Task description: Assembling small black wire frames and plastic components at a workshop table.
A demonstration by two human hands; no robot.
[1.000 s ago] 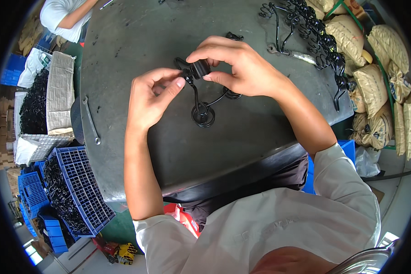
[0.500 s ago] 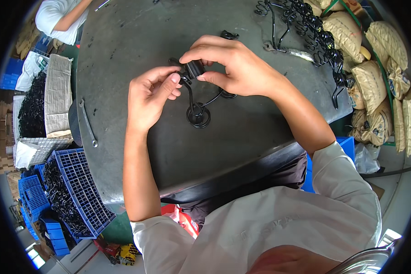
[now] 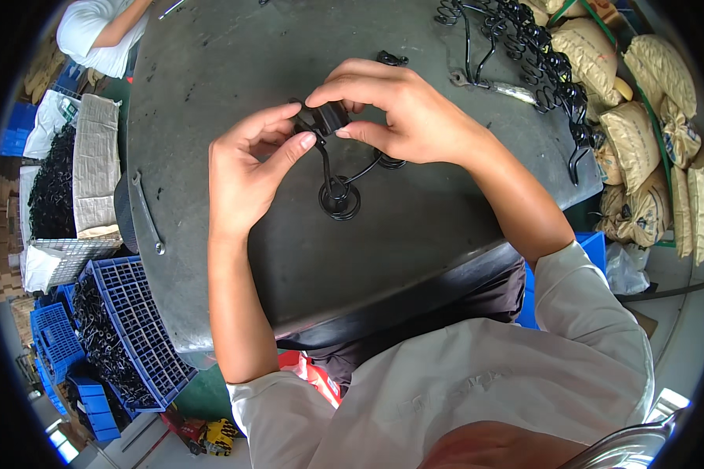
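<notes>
Head view: small black part (image 3: pixel 330 117) pinched between both hands above grey bench (image 3: pixel 211 94). Left hand (image 3: pixel 246 168) grip closed on part; right hand (image 3: pixel 391 109) grip likewise. Black wire coil (image 3: pixel 339 197) hung below part, resting on bench.

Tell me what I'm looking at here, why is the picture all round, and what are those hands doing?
The picture is round because a wide camera sits on a person's head and looks down at their own two hands. The left hand and the right hand together pinch a small black piece on top of a bent black wire part, whose round coil rests on the big dark grey table. More black wire parts are piled at the far edge. Blue crates stand on the left, tan sacks on the right. Another person's sleeve shows at top left.
</notes>
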